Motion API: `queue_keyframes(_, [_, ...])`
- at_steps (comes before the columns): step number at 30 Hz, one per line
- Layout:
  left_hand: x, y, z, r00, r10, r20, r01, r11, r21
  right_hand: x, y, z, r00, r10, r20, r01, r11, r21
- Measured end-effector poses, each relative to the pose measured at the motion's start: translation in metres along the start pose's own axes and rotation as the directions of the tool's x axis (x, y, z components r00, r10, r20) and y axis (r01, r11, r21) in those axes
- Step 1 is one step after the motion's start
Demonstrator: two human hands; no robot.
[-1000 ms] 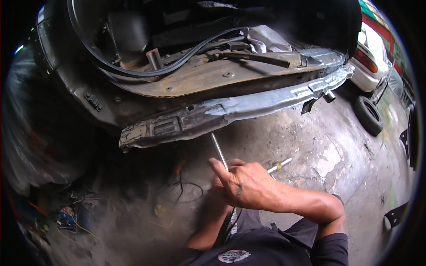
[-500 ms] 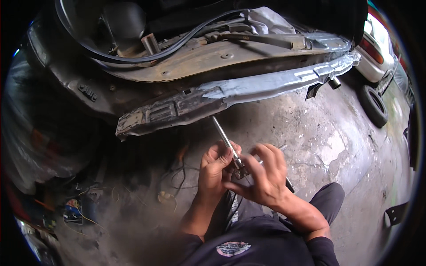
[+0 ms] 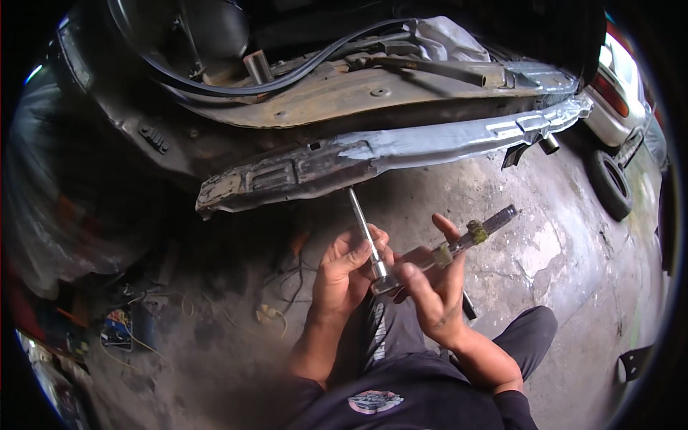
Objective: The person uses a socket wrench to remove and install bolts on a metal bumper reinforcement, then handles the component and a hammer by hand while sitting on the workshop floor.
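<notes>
Stained concrete floor (image 3: 444, 188) stretches below a metal beam (image 3: 437, 145) at twelve o'clock, which hides the top of a central steel rod (image 3: 364, 226). The left hand (image 3: 335, 278) pinches the rod; at four o'clock the right hand (image 3: 438, 307) meets a blurred, taped handle (image 3: 464, 242) pointing toward two, its grip impossible to tell. Murk obscures plastic sheeting (image 3: 44, 208) at nine.

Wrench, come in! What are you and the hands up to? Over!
Left hand pinching extension bar. Right hand at wrench handle, grip unclear. Bar tilted, upper end hidden by car's metal crossbeam. Over.
</notes>
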State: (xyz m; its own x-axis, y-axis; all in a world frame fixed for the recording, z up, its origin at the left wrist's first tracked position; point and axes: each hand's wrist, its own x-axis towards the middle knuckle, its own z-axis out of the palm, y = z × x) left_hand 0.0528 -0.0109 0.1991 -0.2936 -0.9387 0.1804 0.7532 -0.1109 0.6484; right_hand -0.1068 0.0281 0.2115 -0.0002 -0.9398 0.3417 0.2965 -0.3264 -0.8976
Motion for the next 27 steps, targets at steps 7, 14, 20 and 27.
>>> queue_keyframes(7, [0.004,-0.005,-0.005,0.965,0.223,0.140,-0.251,0.941,0.226,0.024,-0.064,0.033,0.652,-0.130,0.747,0.757,0.168,-0.632])
queue_keyframes(14, [0.021,0.024,0.002,0.974,-0.220,0.059,0.211,0.969,0.127,0.012,-0.037,0.019,0.406,0.012,0.914,0.894,-0.212,-0.394])
queue_keyframes(20, [0.018,0.024,-0.021,0.981,-0.162,0.108,0.146,0.979,0.140,-0.022,-0.007,-0.019,0.479,-0.512,0.713,0.868,0.159,-0.470])
queue_keyframes(27, [0.026,0.008,-0.015,0.975,-0.114,0.192,0.128,0.990,-0.061,-0.063,0.042,-0.022,0.797,0.386,0.464,-0.569,0.737,0.365])
